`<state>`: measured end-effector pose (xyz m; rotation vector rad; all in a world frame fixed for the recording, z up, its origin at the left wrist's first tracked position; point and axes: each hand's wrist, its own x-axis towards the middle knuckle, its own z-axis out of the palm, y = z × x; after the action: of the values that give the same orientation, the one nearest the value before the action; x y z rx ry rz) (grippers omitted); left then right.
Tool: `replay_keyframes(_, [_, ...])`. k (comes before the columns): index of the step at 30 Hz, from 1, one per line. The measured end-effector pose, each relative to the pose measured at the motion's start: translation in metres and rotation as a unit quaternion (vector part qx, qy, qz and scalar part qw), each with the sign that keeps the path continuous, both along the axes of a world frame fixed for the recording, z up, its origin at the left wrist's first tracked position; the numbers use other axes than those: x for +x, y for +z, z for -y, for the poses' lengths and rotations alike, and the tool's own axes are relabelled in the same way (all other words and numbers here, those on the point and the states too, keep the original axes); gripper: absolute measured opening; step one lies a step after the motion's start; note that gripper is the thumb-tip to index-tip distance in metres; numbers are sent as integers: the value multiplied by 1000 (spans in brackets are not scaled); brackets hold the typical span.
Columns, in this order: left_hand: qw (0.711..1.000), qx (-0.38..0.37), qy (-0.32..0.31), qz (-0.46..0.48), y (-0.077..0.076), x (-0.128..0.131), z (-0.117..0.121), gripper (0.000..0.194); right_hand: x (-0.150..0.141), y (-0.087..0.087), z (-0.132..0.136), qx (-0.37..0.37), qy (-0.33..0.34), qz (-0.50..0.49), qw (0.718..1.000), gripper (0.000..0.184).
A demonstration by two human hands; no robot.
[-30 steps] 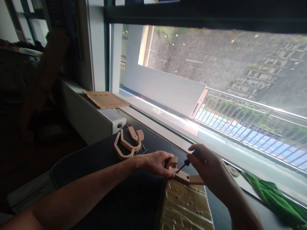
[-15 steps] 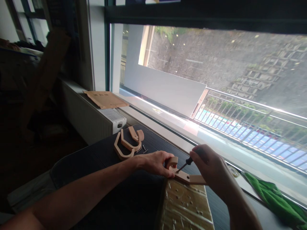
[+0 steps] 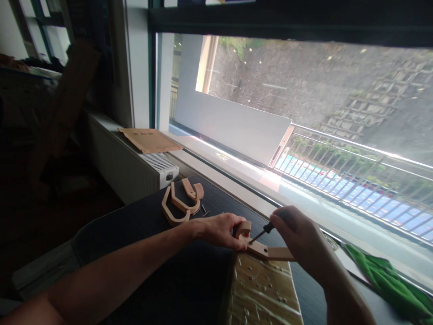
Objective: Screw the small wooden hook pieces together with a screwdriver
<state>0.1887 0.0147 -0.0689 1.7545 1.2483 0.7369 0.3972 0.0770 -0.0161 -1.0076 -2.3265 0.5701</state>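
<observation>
My left hand (image 3: 218,230) is closed on the curved end of a tan wooden hook piece (image 3: 260,247), pressing it down at the top edge of a plastic-wrapped board (image 3: 262,293). My right hand (image 3: 299,237) is wrapped round the black handle of a small screwdriver (image 3: 263,232). Its tip rests on the flat arm of the wooden piece. Both hands work over a dark table (image 3: 152,253).
Several more curved wooden pieces (image 3: 179,203) and loose screws (image 3: 204,210) lie at the table's far left. A white heater unit (image 3: 158,169) with a brown envelope (image 3: 149,140) stands by the window. A green cloth (image 3: 389,284) lies at the right.
My right hand has turned and shifted slightly right and down on the screwdriver handle. The left hand and wooden piece have stayed in place.
</observation>
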Motion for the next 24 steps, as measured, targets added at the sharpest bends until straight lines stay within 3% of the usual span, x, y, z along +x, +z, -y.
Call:
replay_keyframes(4, [1000, -2, -2, -1, 1, 0, 0, 27, -3, 1, 5, 12, -19, 6, 1000, 27])
replay_keyframes(12, [1000, -5, -3, 3, 0, 0, 0, 28, -4, 5, 16, 0, 42, 28, 999, 24])
replay_keyframes(19, [1000, 0, 1, 1, 2, 1, 2, 26, 1, -1, -1, 6, 3, 7, 1000, 30])
replay_keyframes(24, [1000, -1, -2, 0, 3, 1, 2, 26, -3, 2, 9, 21, 3, 18, 1000, 29])
